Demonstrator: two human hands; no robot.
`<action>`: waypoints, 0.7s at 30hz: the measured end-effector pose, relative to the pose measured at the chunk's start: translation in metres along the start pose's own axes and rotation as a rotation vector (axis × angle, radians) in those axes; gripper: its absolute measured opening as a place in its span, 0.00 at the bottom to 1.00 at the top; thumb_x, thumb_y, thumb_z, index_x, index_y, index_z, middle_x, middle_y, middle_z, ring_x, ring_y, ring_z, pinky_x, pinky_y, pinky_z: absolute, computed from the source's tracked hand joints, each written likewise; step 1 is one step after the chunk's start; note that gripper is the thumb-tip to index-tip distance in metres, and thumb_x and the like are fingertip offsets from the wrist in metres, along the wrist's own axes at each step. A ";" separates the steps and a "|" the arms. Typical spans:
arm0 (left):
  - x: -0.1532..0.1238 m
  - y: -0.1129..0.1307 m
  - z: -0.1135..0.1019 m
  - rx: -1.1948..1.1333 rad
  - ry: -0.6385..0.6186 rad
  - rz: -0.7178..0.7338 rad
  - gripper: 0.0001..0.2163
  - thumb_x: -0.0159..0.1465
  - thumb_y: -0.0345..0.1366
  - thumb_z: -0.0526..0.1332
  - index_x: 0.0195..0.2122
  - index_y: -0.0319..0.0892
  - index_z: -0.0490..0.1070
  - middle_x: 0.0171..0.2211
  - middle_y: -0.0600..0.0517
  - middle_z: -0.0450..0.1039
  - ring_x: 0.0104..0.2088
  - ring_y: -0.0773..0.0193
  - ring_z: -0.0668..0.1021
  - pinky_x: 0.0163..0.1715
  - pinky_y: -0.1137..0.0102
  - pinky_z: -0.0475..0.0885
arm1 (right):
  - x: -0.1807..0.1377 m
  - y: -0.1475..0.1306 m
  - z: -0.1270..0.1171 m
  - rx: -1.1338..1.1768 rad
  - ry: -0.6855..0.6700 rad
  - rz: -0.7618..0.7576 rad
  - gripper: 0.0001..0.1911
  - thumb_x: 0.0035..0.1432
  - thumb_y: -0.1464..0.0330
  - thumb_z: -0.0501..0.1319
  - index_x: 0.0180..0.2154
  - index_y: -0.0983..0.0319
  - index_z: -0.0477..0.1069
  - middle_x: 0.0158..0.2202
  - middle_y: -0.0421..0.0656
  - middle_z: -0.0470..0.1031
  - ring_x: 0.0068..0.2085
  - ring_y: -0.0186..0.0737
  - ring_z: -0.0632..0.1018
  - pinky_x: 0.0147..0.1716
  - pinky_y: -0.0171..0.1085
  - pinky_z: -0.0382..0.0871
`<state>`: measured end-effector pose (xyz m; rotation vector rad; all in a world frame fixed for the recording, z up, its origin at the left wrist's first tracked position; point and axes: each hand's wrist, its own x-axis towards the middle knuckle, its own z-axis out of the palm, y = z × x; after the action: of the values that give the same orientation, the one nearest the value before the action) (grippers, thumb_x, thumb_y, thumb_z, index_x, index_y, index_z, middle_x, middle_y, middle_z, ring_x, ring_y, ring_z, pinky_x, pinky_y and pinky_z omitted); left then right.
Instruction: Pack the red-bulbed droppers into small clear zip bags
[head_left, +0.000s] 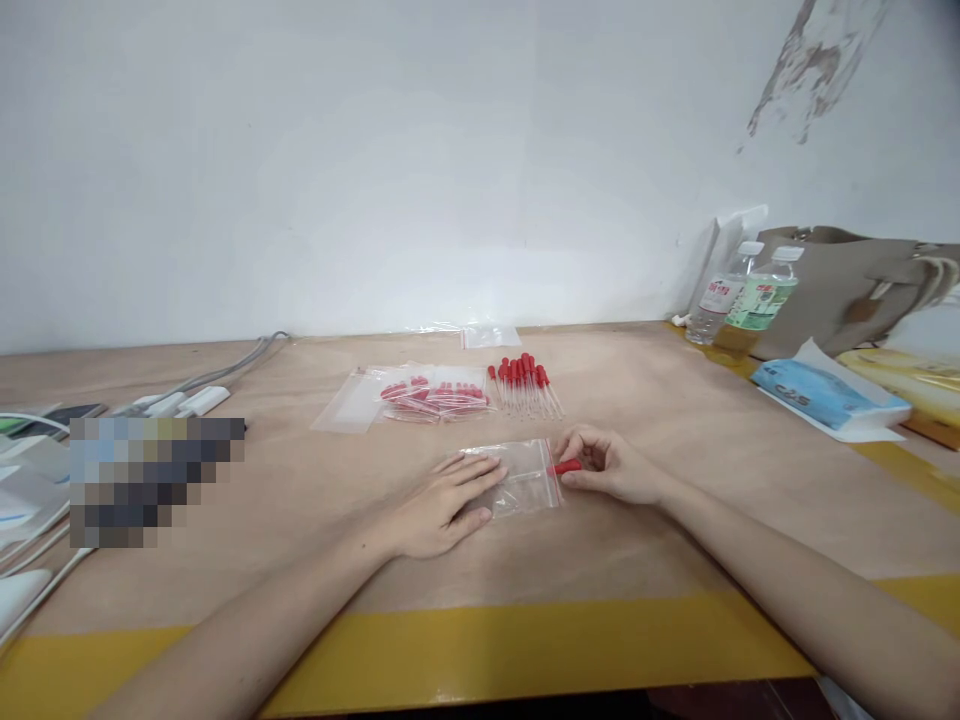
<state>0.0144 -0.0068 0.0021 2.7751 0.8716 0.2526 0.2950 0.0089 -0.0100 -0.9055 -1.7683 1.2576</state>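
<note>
My left hand (448,503) lies flat with fingers stretched out on a small clear zip bag (525,478), pinning its left part to the wooden table (675,420). My right hand (611,465) pinches the red bulb of a glass dropper (566,466) at the bag's open right end, the stem pointing into the bag. Behind the bag lies a loose row of several red-bulbed droppers (525,385). To their left lie clear bags filled with droppers (431,395).
Empty clear bags (489,335) lie by the wall. Two water bottles (739,290), a tan bag (855,285) and a blue tissue pack (825,395) stand at the right. Cables and white adapters (184,400) lie at the left. A yellow strip (480,650) marks the table's near edge.
</note>
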 end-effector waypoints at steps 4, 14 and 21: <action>0.000 0.000 0.000 -0.008 -0.011 0.006 0.23 0.66 0.41 0.48 0.62 0.49 0.45 0.61 0.52 0.48 0.61 0.60 0.52 0.59 0.58 0.47 | 0.002 0.002 0.007 0.160 -0.082 -0.019 0.15 0.43 0.64 0.67 0.26 0.63 0.62 0.38 0.43 0.68 0.32 0.30 0.72 0.30 0.33 0.66; -0.001 -0.003 0.001 -0.094 0.034 0.013 0.23 0.65 0.41 0.51 0.61 0.48 0.48 0.62 0.49 0.47 0.61 0.57 0.53 0.58 0.57 0.50 | 0.009 0.009 0.005 0.165 -0.022 0.163 0.17 0.41 0.62 0.68 0.28 0.64 0.64 0.27 0.39 0.72 0.27 0.29 0.71 0.28 0.31 0.65; -0.003 -0.009 0.001 -0.208 0.126 0.016 0.20 0.63 0.40 0.55 0.56 0.45 0.59 0.56 0.47 0.59 0.56 0.58 0.62 0.55 0.59 0.58 | 0.008 0.004 -0.009 -0.200 -0.196 0.029 0.16 0.46 0.58 0.63 0.29 0.65 0.75 0.33 0.44 0.72 0.34 0.34 0.71 0.34 0.34 0.65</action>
<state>0.0076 -0.0014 -0.0014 2.5966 0.8014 0.4960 0.2998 0.0205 -0.0110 -0.9492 -2.0713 1.2387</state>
